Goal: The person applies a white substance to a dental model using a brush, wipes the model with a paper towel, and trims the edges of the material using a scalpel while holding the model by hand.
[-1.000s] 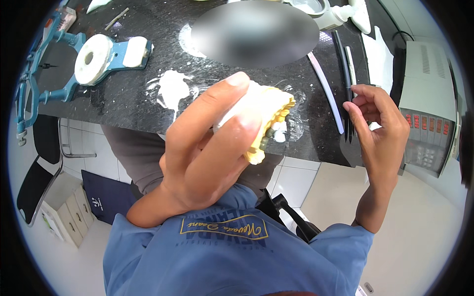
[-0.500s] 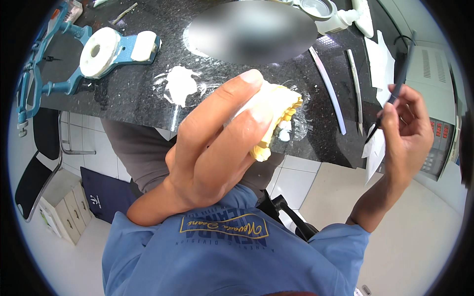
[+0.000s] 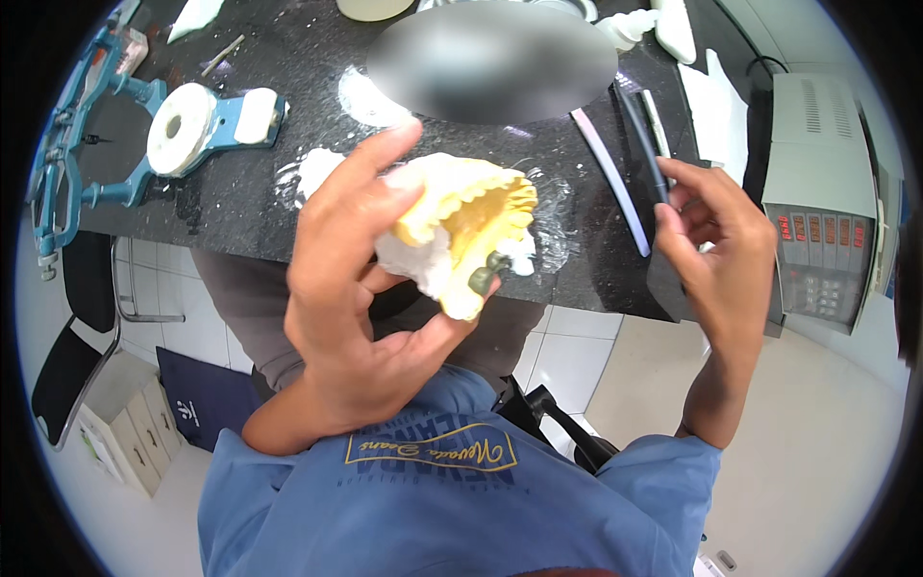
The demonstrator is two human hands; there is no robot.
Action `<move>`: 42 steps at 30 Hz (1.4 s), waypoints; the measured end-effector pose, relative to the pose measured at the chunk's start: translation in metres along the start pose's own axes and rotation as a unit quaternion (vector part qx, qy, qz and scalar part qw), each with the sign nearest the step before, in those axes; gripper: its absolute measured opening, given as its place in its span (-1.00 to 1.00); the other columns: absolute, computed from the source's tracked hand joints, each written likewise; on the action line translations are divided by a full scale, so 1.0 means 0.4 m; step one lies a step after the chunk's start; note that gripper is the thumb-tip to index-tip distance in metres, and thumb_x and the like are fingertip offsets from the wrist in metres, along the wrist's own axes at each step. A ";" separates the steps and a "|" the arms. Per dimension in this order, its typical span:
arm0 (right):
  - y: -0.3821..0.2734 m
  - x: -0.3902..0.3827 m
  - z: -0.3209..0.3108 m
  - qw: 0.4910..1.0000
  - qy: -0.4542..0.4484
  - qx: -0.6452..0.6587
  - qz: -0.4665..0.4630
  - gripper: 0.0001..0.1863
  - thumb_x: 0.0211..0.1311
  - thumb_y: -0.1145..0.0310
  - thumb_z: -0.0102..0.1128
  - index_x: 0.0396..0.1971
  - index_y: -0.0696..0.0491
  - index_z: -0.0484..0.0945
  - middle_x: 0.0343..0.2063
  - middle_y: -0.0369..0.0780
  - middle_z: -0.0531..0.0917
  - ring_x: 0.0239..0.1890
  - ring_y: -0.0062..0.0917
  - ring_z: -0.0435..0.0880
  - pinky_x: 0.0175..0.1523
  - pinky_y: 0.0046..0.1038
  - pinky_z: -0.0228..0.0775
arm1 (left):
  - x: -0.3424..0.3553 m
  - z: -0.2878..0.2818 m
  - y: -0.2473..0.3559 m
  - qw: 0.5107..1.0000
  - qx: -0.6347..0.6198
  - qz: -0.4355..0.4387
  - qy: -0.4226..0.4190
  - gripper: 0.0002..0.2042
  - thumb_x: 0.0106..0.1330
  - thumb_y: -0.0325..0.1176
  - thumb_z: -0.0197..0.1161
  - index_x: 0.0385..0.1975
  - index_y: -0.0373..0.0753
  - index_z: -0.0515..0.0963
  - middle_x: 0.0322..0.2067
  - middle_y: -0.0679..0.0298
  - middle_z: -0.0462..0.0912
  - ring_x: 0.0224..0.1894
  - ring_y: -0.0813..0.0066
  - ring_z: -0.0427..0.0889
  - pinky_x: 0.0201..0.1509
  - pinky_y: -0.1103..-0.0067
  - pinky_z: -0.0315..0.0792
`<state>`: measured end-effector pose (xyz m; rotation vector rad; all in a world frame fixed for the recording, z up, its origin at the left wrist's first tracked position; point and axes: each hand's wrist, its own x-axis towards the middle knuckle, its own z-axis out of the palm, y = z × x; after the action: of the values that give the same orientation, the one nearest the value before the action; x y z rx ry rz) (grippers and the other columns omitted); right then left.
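Observation:
My left hand (image 3: 332, 288) grips a yellow dental cast (image 3: 457, 197) with a white plaster base, in front of my chest above the bench edge. The cast is tilted so that its row of teeth and hollow inner side show. Dark grey-green pieces (image 3: 482, 279) sit on the teeth at its near end, close to my fingertip. Off to the right, my right hand (image 3: 716, 231) pinches a slim dark hand tool (image 3: 642, 135) between thumb and fingers. It points up and away, apart from the cast; its working tip is hard to make out.
A pinkish-lavender strip (image 3: 612, 183) and a metal instrument (image 3: 655, 125) lie near my right hand. At the left stands a blue articulator (image 3: 144, 173) with a white plaster disc (image 3: 181, 130). A grey device with red digits (image 3: 822, 226) is at the right. A blurred oval hides the far bench.
My left hand has turned the cast, bringing its inner side and the dark pieces into sight. My right hand has moved left with the tool, away from the grey device.

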<state>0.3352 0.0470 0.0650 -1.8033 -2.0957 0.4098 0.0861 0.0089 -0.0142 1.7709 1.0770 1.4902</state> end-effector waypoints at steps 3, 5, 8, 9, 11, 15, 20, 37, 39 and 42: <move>0.002 0.006 0.013 0.999 0.015 -0.035 -0.019 -0.68 0.03 0.52 0.37 -0.14 0.11 0.66 -0.47 -0.24 0.61 -0.52 -0.60 0.61 -0.42 -0.57 0.46 | 0.001 -0.006 0.022 0.994 -0.086 -0.066 0.000 -0.14 -0.01 -0.67 0.45 0.27 -0.28 0.04 0.28 -0.26 0.20 0.24 0.11 0.44 0.19 0.40 0.55; 0.007 0.010 0.012 0.995 0.041 -0.076 -0.039 -0.67 0.05 0.44 0.41 -0.13 0.11 0.65 -0.46 -0.23 0.64 -0.50 -0.56 0.64 -0.37 -0.53 0.48 | 0.005 -0.010 0.029 0.989 -0.115 -0.090 0.003 -0.16 0.00 -0.69 0.42 0.27 -0.28 0.04 0.27 -0.23 0.22 0.25 0.13 0.42 0.20 0.41 0.54; 0.021 0.012 0.006 0.993 0.056 -0.101 0.022 -0.66 0.05 0.48 0.39 -0.11 0.08 0.64 -0.44 -0.21 0.64 -0.49 -0.53 0.64 -0.32 -0.52 0.51 | 0.007 -0.009 0.032 0.986 -0.128 -0.104 0.011 -0.15 -0.01 -0.69 0.43 0.27 -0.27 0.05 0.27 -0.20 0.23 0.26 0.15 0.41 0.19 0.41 0.54; 0.026 0.011 0.006 0.993 0.048 -0.104 0.008 -0.67 0.06 0.50 0.37 -0.11 0.08 0.64 -0.44 -0.21 0.64 -0.48 -0.54 0.64 -0.32 -0.52 0.50 | 0.007 -0.010 0.030 0.985 -0.135 -0.104 0.015 -0.15 -0.02 -0.69 0.43 0.26 -0.27 0.05 0.25 -0.17 0.25 0.26 0.16 0.41 0.18 0.42 0.55; 0.034 0.010 0.002 0.993 0.032 -0.114 0.011 -0.67 0.07 0.54 0.32 -0.10 0.09 0.63 -0.43 -0.21 0.63 -0.47 -0.56 0.63 -0.32 -0.53 0.50 | 0.010 -0.013 0.026 0.984 -0.145 -0.104 0.014 -0.15 -0.03 -0.70 0.43 0.26 -0.27 0.05 0.24 -0.16 0.26 0.26 0.16 0.41 0.17 0.42 0.56; 0.036 0.011 -0.031 0.990 0.115 -0.079 0.008 -0.68 0.07 0.60 0.24 -0.11 0.11 0.63 -0.44 -0.30 0.60 -0.44 -0.68 0.58 -0.34 -0.61 0.46 | 0.007 -0.020 0.026 0.982 -0.157 -0.106 0.012 -0.17 -0.05 -0.68 0.42 0.24 -0.26 0.06 0.23 -0.16 0.27 0.23 0.18 0.44 0.16 0.42 0.57; -0.003 -0.015 -0.063 0.940 0.237 0.187 -0.159 -0.86 0.20 0.48 0.18 -0.34 0.14 0.40 -0.52 -0.18 0.44 -0.44 -0.46 0.53 -0.30 -0.42 0.47 | 0.002 -0.015 0.019 0.994 -0.091 -0.059 0.007 -0.19 -0.03 -0.66 0.39 0.24 -0.27 0.06 0.23 -0.23 0.26 0.22 0.14 0.44 0.14 0.41 0.57; -0.105 -0.062 0.187 0.881 0.107 0.403 -0.225 -0.60 -0.34 0.72 0.46 -0.33 0.21 0.66 -0.53 -0.15 0.64 -0.59 -0.49 0.62 -0.52 -0.55 0.46 | 0.016 -0.028 -0.010 0.981 0.154 0.105 -0.045 -0.26 -0.02 -0.61 0.42 0.21 -0.36 0.19 -0.04 -0.41 0.49 0.01 -0.19 0.60 0.04 0.18 0.56; -0.097 -0.061 0.181 0.885 0.086 0.391 -0.240 -0.59 -0.34 0.71 0.49 -0.33 0.21 0.66 -0.54 -0.15 0.64 -0.58 -0.49 0.63 -0.51 -0.55 0.46 | 0.014 -0.025 -0.015 0.983 0.147 0.105 -0.025 -0.25 0.00 -0.61 0.42 0.22 -0.36 0.17 -0.05 -0.41 0.49 0.00 -0.20 0.61 0.03 0.17 0.56; -0.095 -0.066 0.174 0.892 0.070 0.387 -0.223 -0.59 -0.32 0.69 0.51 -0.31 0.21 0.64 -0.53 -0.14 0.64 -0.56 -0.47 0.65 -0.49 -0.54 0.49 | 0.013 -0.018 -0.022 0.983 0.144 0.112 -0.005 -0.24 0.02 -0.59 0.43 0.24 -0.35 0.15 -0.06 -0.41 0.49 -0.02 -0.20 0.62 0.04 0.16 0.56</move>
<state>0.2745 0.0157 0.0171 -0.8403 -1.7837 0.8082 0.0773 0.0174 -0.0176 2.1592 1.1682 1.5113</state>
